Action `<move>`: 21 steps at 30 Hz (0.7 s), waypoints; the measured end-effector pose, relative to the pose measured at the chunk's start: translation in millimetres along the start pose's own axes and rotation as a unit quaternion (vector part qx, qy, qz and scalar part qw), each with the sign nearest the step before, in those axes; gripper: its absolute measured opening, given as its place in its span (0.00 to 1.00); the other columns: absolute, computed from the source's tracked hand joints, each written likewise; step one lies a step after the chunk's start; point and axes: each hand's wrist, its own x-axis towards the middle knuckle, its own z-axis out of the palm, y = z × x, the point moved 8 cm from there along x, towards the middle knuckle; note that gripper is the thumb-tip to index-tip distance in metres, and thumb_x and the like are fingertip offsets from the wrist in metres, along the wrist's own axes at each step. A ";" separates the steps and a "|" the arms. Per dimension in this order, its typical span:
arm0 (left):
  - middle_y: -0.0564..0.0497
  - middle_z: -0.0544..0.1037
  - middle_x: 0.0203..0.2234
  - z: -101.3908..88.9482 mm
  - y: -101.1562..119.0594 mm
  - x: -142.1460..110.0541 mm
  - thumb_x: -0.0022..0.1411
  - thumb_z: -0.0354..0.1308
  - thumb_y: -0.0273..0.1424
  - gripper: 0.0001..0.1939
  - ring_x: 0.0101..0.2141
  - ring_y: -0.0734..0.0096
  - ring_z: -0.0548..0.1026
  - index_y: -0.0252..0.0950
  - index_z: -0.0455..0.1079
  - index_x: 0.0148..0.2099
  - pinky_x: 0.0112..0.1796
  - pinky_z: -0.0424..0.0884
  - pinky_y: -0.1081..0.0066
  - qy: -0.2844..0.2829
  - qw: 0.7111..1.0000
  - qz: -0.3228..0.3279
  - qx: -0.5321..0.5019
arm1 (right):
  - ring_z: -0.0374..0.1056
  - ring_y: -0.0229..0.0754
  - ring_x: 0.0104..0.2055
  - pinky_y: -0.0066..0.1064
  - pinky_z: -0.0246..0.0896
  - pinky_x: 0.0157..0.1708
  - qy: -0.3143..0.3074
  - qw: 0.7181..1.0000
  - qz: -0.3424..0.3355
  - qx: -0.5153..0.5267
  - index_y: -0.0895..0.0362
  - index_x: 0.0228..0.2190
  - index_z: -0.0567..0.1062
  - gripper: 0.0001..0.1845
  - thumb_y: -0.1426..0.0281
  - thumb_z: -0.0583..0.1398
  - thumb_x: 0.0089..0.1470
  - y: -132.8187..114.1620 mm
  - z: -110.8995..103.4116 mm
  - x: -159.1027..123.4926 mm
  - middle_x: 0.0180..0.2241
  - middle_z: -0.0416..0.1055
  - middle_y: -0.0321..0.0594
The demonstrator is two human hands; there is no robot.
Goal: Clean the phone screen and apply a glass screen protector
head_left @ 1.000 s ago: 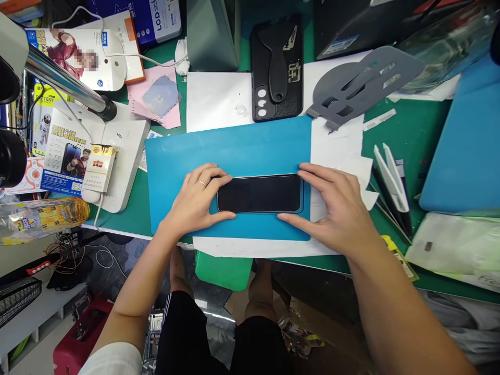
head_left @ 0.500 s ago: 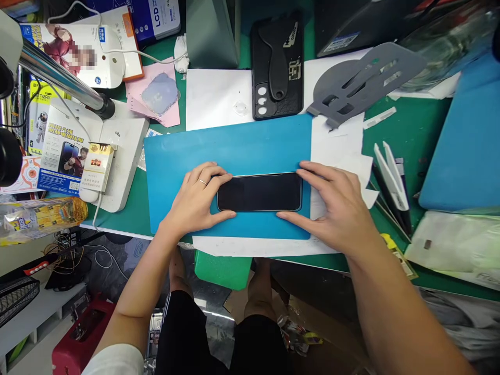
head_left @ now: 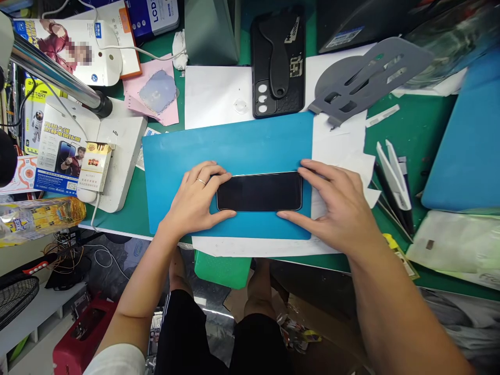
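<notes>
Black rectangular phone [head_left: 260, 191] held by left hand [head_left: 191, 200] and right hand [head_left: 339, 205], fingers half-curled; gray slotted plate [head_left: 375, 79] lies far right.

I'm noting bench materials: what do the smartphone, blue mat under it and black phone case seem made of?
Smartphone: probably glass-fronted, its dark face smooth and even.
Blue mat: likely rubber or silicone, given its matte, uniform surface.
Black phone case: perhaps plastic or rubber, dull with fine texture.
</notes>
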 end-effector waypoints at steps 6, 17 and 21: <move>0.37 0.71 0.59 1.3 -1.0 0.1 0.64 0.65 0.51 0.35 0.65 0.41 0.63 0.38 0.64 0.64 0.62 0.62 0.46 -0.006 1.000 -0.008 -0.006 | 0.63 0.66 0.64 0.59 0.58 0.63 -0.002 1.000 -0.001 -0.008 0.48 0.69 0.59 0.43 0.48 0.63 0.59 -0.5 -0.2 -0.2 0.63 0.66 0.56; 0.37 0.71 0.58 0.1 -0.7 0.8 0.63 0.65 0.51 0.34 0.65 0.42 0.63 0.37 0.64 0.63 0.61 0.63 0.47 0.000 1.000 -0.005 -0.009 | 0.66 0.64 0.62 0.57 0.65 0.58 0.046 0.996 -0.070 -0.026 0.49 0.72 0.55 0.47 0.48 0.63 0.59 -3.7 -1.7 -2.0 0.62 0.68 0.56; 0.37 0.72 0.58 -0.8 0.6 1.7 0.63 0.65 0.50 0.33 0.64 0.42 0.63 0.37 0.64 0.62 0.60 0.63 0.48 0.005 1.000 -0.003 -0.007 | 0.67 0.65 0.61 0.58 0.66 0.58 0.047 0.996 -0.075 -0.031 0.49 0.72 0.54 0.48 0.49 0.65 0.58 -4.6 -2.2 -1.7 0.62 0.68 0.58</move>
